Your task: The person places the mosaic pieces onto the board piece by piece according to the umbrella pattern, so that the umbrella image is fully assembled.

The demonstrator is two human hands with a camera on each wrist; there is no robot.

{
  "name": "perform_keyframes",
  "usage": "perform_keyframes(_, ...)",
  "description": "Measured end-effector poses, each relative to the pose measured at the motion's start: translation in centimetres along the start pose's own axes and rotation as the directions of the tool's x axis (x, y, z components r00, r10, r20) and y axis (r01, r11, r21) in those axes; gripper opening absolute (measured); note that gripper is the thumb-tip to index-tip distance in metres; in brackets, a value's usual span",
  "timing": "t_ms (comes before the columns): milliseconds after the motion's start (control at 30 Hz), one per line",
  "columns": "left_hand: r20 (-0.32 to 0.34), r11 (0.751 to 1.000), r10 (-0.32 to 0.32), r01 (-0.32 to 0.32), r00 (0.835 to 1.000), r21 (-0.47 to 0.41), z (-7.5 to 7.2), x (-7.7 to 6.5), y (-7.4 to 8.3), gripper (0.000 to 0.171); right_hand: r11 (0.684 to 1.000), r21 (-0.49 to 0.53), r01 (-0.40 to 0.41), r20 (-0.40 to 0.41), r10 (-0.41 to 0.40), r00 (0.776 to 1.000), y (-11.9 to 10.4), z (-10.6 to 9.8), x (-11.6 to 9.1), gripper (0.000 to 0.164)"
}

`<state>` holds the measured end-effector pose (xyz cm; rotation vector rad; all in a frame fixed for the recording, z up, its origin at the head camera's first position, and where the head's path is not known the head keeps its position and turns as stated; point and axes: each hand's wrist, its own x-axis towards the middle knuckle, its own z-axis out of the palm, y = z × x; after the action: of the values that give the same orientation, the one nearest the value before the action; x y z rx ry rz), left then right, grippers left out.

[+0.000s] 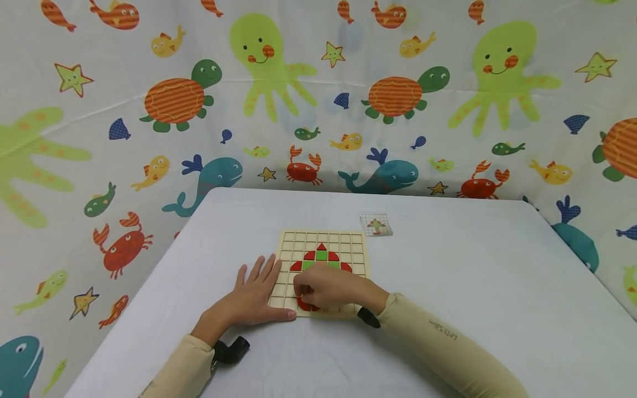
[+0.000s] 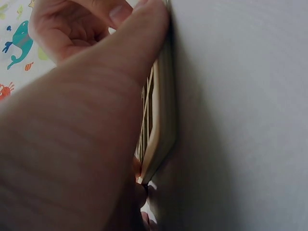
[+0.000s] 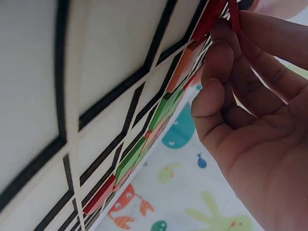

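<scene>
A wooden grid board (image 1: pixel 358 240) lies on the table with red, green and orange tiles set in its squares. At the top of the pattern is a red triangle tile (image 1: pixel 321 247), with a green square tile (image 1: pixel 321 256) below it. My left hand (image 1: pixel 255 296) rests along the board's left edge, fingers spread and thumb at the front corner. Over the board's lower part, my right hand (image 1: pixel 330 286) pinches a thin red tile (image 3: pixel 234 15), tilted up from the grid. Close beside it, another red tile (image 3: pixel 208 21) lies in the board. The right hand hides part of the pattern.
A small pattern card (image 1: pixel 376 225) with a similar coloured figure lies just beyond the board's far right corner. The white table (image 1: pixel 473 265) extends on both sides. Behind it hangs a curtain (image 1: pixel 308 50) printed with sea animals. Each wrist wears a dark camera.
</scene>
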<state>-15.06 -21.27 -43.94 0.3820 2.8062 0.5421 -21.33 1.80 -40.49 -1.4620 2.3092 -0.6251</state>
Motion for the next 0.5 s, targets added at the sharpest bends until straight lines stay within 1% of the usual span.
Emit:
perform_keyframes(233,0.005,1.0,0.0,0.0,1.0,-0.007,0.08,0.01,0.0,0.132,0.997,-0.068,0.034,0.003,-0.033,0.999,-0.38,0.06,-0.15,0.008)
perform_keyframes(500,-0.002,1.0,0.014,-0.014,1.0,-0.02,0.07,-0.03,-0.02,0.132,0.988,-0.145,0.048,0.012,-0.046,0.999,-0.64,0.34,-0.28,0.006)
